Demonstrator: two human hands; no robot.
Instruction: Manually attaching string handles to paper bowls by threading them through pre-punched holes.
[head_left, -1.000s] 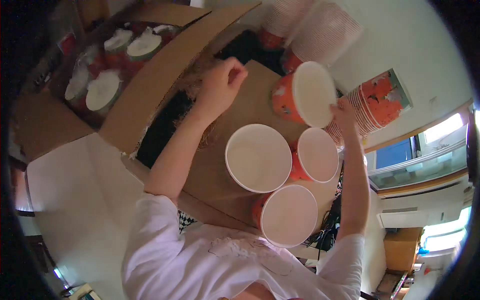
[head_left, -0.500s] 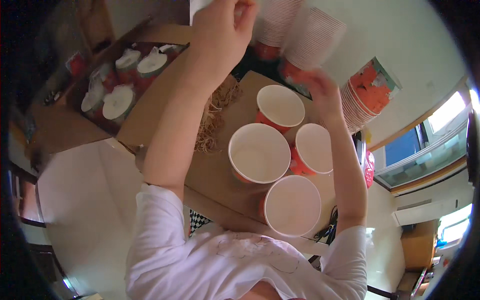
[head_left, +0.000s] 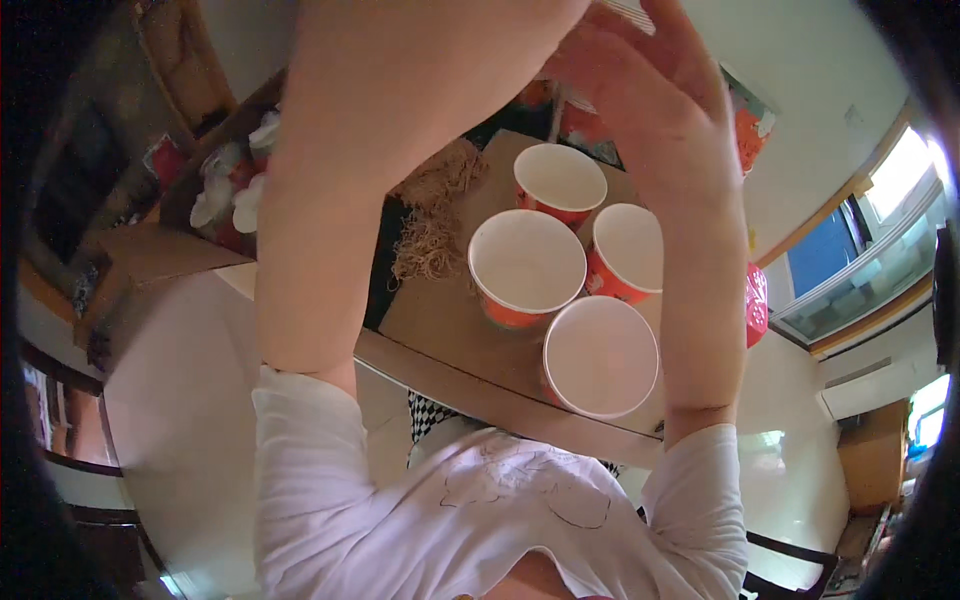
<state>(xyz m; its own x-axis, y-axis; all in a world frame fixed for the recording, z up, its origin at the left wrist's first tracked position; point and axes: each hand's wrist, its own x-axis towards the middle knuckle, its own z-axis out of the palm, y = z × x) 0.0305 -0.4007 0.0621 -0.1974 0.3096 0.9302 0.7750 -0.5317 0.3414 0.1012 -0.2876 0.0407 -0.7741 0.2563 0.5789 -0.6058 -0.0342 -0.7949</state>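
Observation:
My left forearm (head_left: pixel 340 200) reaches across to the top edge, and its hand lies beyond the picture. My right hand (head_left: pixel 650 90) is at the top, its fingers bent around a stack of paper cups (head_left: pixel 632 14), of which only a strip of stacked rims shows between the fingers. Below the hands, several large white-lined paper buckets with red-orange outsides stand upright, mouths up, on the cardboard. The nearest bucket (head_left: pixel 601 356) is by the front edge, the middle bucket (head_left: pixel 527 262) is to its left, and the far bucket (head_left: pixel 560 183) is behind. My right forearm partly covers the right bucket (head_left: pixel 630 250).
Brown shredded filler (head_left: pixel 435 225) lies left of the buckets on the cardboard sheet (head_left: pixel 430 320). At the left, an open carton (head_left: pixel 160 255) holds plastic-wrapped white-topped items. Behind my right hand is an orange and green bucket stack (head_left: pixel 752 130). A red object (head_left: pixel 756 305) sits to the right.
My left arm has swung up and right, taking its hand out of the picture. My right hand has risen along the cup stack. The view has shifted, and the four buckets stay standing.

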